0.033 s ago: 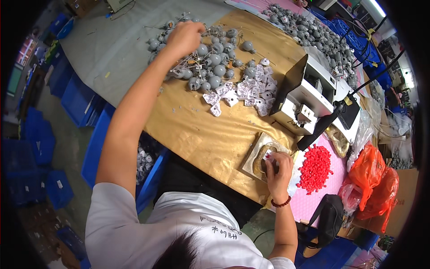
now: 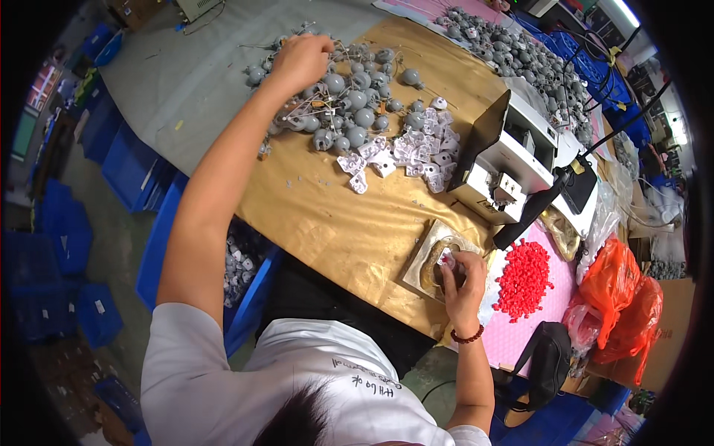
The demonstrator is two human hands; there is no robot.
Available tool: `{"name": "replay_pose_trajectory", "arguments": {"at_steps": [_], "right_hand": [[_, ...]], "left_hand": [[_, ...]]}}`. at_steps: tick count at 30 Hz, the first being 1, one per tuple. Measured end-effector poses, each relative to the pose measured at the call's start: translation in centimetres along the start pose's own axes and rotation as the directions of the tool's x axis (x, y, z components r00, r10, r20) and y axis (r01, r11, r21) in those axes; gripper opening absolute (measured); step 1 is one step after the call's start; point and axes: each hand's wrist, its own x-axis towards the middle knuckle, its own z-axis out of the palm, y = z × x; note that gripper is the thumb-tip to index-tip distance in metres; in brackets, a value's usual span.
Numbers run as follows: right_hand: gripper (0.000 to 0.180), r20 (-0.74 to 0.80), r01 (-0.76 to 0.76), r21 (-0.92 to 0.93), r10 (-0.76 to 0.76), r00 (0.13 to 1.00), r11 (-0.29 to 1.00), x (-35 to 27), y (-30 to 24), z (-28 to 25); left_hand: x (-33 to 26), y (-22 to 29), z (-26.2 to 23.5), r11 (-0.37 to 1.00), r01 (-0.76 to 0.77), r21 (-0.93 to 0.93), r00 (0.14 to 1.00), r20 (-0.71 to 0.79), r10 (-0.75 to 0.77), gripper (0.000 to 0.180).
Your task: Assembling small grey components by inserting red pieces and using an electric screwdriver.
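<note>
Over the pile of grey round bulb-shaped parts with thin wires (image 2: 357, 97), my left hand (image 2: 301, 63) reaches to the far side, its fingers bent and closed together. Its fingertips are partly hidden, so what they grip does not show. My right hand (image 2: 465, 286) is at a square metal fixture (image 2: 418, 266) with a rounded hollow. Thumb and forefinger are closed at a small white plastic part (image 2: 448, 260) with a bit of red, in the hollow. Several white plastic pieces (image 2: 416, 152) lie heaped against the near right side of the grey pile.
Small red pieces (image 2: 524, 279) are heaped on a pink sheet right of the fixture. Behind it stands a white and black boxy machine (image 2: 513, 156). More grey parts (image 2: 535, 82) lie at the far right. Orange bags (image 2: 621, 297) and a black pouch (image 2: 547, 357) sit at the right edge; a blue bin (image 2: 256, 297) is below the table's left edge.
My left hand has shifted slightly left over the grey pile, and a few wired parts by its wrist have moved. My right hand stays at the fixture, almost unmoved.
</note>
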Motion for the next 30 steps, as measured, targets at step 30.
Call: {"name": "replay_pose_trajectory", "arguments": {"at_steps": [30], "right_hand": [[0.015, -0.174, -0.166, 0.433, 0.263, 0.949, 0.886, -3.6, -1.0, -3.7]], "left_hand": [[3.9, 5.1, -0.2, 0.811, -0.243, -0.532, 0.967, -0.068, 0.245, 0.036]]}}
